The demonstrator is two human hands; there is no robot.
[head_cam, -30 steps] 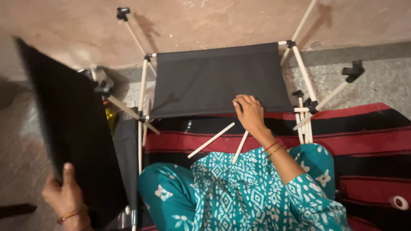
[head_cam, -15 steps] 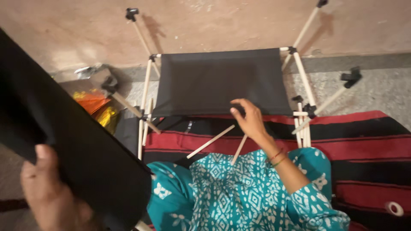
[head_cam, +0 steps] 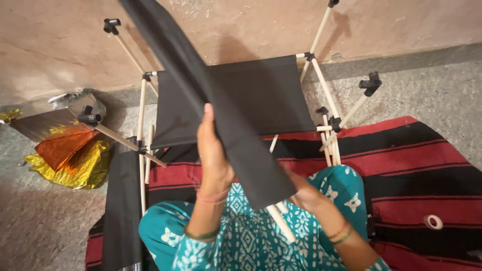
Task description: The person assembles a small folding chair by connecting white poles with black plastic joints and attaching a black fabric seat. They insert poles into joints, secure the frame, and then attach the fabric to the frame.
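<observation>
While left hand (head_cam: 213, 155) has its grip closed on 1 black fabric panel (head_cam: 201, 95), panel runs 11 o'clock to 5 o'clock. Right hand (head_cam: 306, 195) sits under its lower end, grip hidden, can't tell. 1 rod frame (head_cam: 321, 85) behind; approx 4 black connectors.

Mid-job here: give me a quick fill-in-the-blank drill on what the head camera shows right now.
1. The left hand grips a long panel of ____ fabric.
2. The right hand is partly hidden behind the panel's ____ end.
3. The rod frame with a stretched cloth seat stands against the ____.
4. The small tape roll lies on the red and black striped ____.

Missing words: black; lower; wall; mat
</observation>
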